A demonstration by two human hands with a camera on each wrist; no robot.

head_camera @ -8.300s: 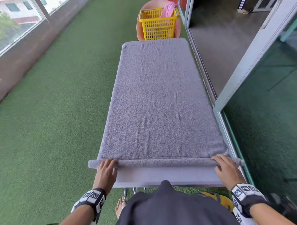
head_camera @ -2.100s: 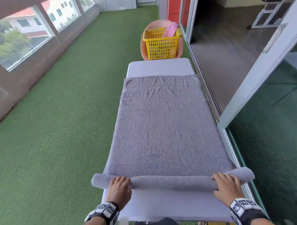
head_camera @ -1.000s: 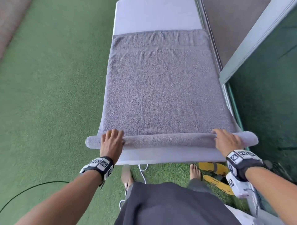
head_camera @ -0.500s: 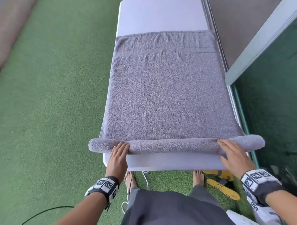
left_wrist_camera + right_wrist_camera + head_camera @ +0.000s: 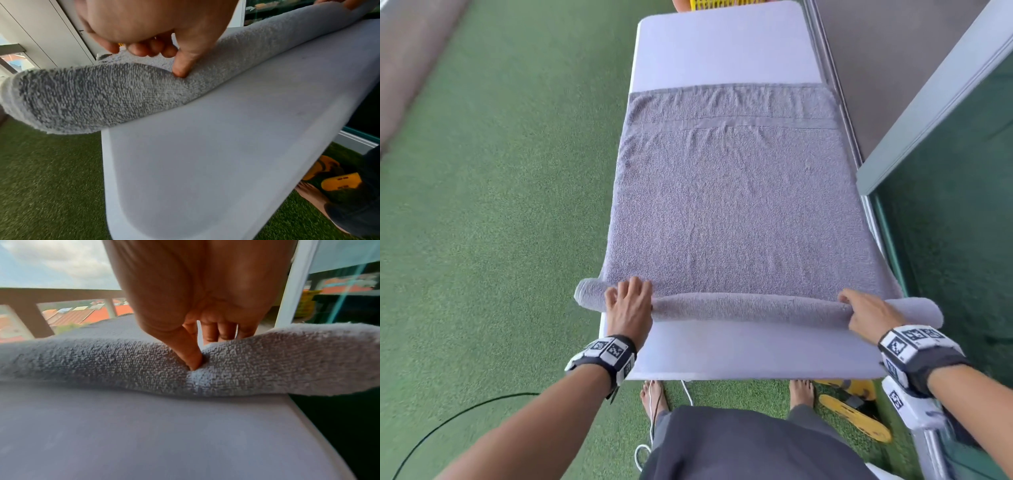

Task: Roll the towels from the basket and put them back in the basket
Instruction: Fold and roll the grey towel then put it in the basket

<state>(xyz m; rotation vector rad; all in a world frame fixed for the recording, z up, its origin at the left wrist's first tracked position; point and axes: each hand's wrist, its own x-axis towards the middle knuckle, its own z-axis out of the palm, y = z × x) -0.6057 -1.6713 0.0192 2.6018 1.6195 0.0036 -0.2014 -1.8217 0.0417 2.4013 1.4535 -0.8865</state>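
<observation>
The towel (image 5: 729, 212) is being rolled on the table (image 5: 726, 44), the roll (image 5: 750, 308) lying at 6 o'clock, both ends overhanging the table's sides. The roll is likely being left loose or skewed if one hand is pushed faster. It is being grasped by the left hand (image 5: 630, 308) and right hand (image 5: 869, 315), thumbs pressed in front, fingers curled over. The basket (image 5: 719, 2) is being glimpsed at 12 o'clock.

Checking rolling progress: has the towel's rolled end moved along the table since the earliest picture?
Yes. The roll has moved away from the person: more bare table now shows between it and the near edge.
</observation>
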